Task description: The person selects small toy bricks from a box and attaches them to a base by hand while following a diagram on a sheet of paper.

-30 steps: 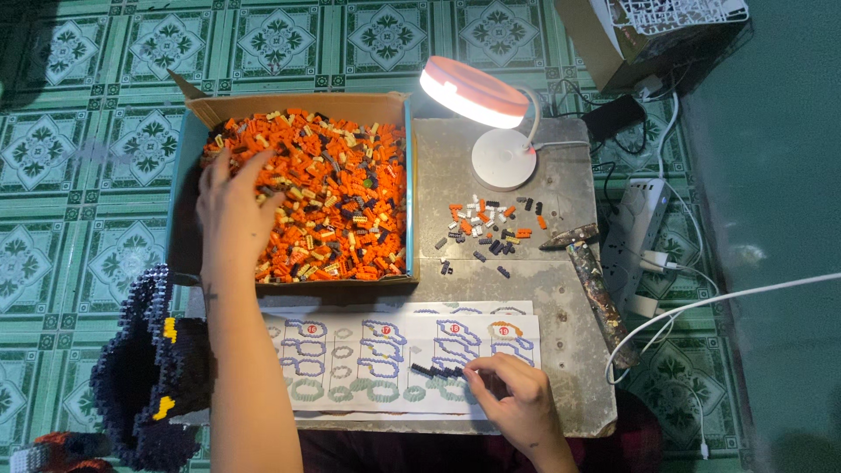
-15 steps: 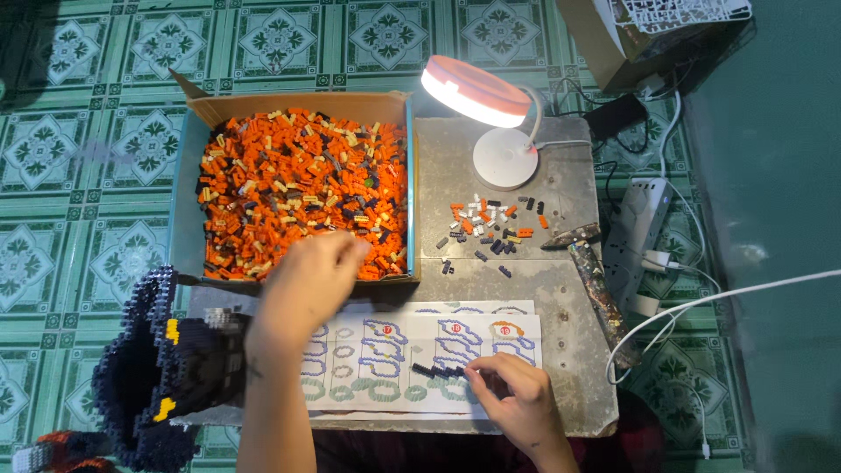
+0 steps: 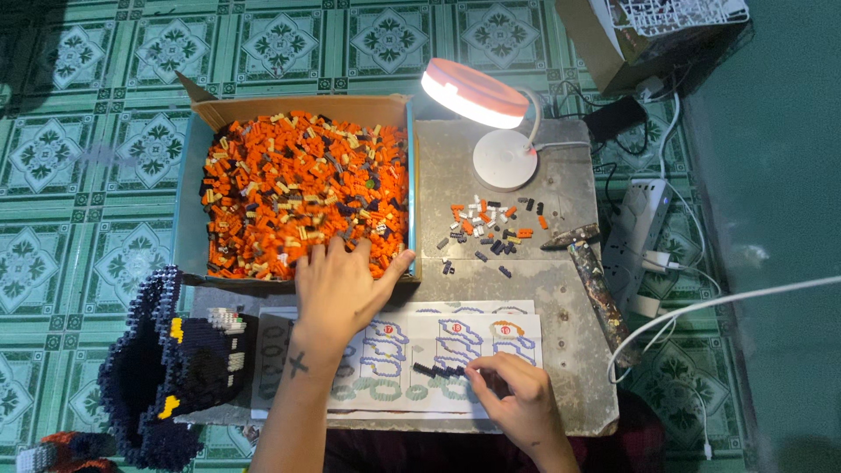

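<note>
Two hands, left hand (image 3: 346, 285) fingers on orange bricks (image 3: 298, 188), right hand (image 3: 517, 398) fingers pinching dark strip (image 3: 438, 370)

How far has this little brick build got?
Done: a large dark-blue model stands at the table's left edge. In hand: the right hand pinches a short row of dark bricks on the instruction sheet, while the left hand rests at the brick box's near edge. Left: the box looks full, and loose sorted bricks lie unused.

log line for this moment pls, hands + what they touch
left hand: flat on bricks at box near edge | right hand: pinching dark brick strip on instruction sheet | lamp: lit
</note>
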